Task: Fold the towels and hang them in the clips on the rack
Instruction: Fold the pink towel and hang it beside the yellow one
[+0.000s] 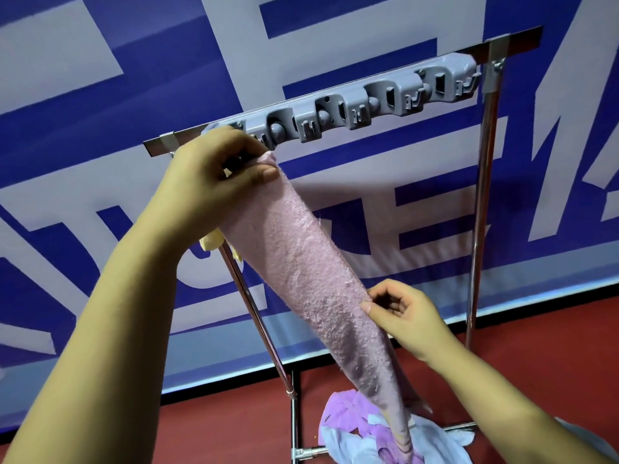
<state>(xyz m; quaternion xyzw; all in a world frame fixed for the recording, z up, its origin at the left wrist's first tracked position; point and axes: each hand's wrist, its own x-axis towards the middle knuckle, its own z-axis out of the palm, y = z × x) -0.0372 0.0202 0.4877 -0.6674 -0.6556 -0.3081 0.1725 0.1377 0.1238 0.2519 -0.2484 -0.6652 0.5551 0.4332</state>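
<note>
Two hands hold one pink towel (pixel 301 272) before a blue banner (pixel 100 95) with large pale lettering, unreadable. Beneath the rack (pixel 482 202) and its grey clip strip (pixel 361 102), left hand (pixel 214 182) pinches its top; right hand (pixel 402 316) pinches its edge.

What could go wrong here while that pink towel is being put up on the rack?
The pink towel is only pinched by the left hand beside the grey clip strip; it may slip before seating. The right hand tugging its edge could pull it free onto the towel pile.
</note>
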